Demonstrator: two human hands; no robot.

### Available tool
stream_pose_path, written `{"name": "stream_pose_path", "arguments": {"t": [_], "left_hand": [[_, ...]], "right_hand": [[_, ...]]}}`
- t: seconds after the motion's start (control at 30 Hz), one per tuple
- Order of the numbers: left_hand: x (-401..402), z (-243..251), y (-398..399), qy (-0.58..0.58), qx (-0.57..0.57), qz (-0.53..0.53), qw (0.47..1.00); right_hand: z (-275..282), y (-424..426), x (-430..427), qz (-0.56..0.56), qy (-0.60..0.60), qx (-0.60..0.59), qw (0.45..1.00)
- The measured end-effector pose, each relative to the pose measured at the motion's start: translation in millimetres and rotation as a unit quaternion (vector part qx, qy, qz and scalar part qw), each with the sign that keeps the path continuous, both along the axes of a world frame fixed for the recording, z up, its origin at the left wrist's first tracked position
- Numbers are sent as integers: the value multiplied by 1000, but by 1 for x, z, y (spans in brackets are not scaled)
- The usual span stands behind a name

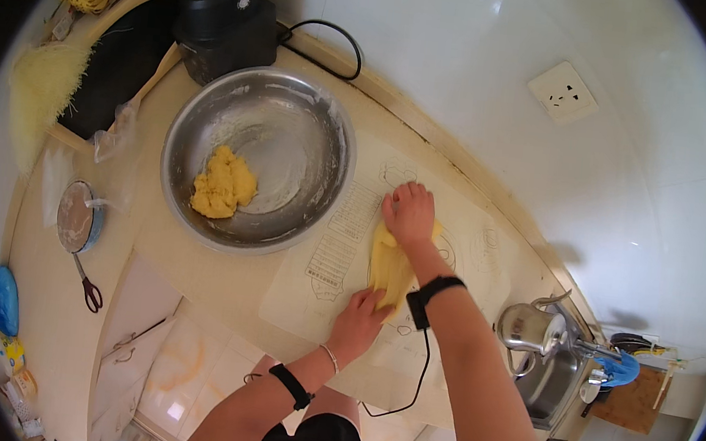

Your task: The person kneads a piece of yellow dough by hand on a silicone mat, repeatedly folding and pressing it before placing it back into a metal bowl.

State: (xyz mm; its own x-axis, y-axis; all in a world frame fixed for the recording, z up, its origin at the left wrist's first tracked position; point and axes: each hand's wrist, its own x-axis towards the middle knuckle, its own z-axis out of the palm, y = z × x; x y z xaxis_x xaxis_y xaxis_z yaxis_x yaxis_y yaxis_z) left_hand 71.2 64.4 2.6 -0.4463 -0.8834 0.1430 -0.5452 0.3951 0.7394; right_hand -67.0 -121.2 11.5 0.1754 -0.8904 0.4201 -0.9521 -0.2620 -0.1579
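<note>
A stretched strip of yellow dough (390, 269) lies on a white printed baking mat (295, 291). My right hand (411, 216) bears down on its far end, palm on the dough and fingers close together past it. Whether those fingers grip any dough is hidden. At the near end, my left hand (357, 323) holds the edge of the strip between thumb and fingers. Left of the mat is a wide stainless steel bowl (296, 151), its inside smeared with flour. Inside it sits a rough lump of yellow dough (224, 184).
A blender (227, 36) stands behind the bowl. Scissors (90, 291) and a round sieve (76, 216) lie at left. To the right, a metal kettle (530, 328) stands beside the sink (543, 392). A black cable (422, 380) hangs from my right wristband.
</note>
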Motion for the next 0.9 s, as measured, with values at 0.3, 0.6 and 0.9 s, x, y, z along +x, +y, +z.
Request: {"name": "stream_pose_path", "arguments": {"t": [0.3, 0.6, 0.9], "left_hand": [[4, 0, -13, 4, 24, -12, 1000], [-3, -1, -1, -6, 1, -2, 1000], [-3, -4, -4, 1, -14, -5, 1000]], "right_hand": [[39, 37, 7, -43, -63, 350, 933], [1, 34, 10, -23, 8, 10, 1000], [-4, -37, -9, -120, -67, 121, 983]]}}
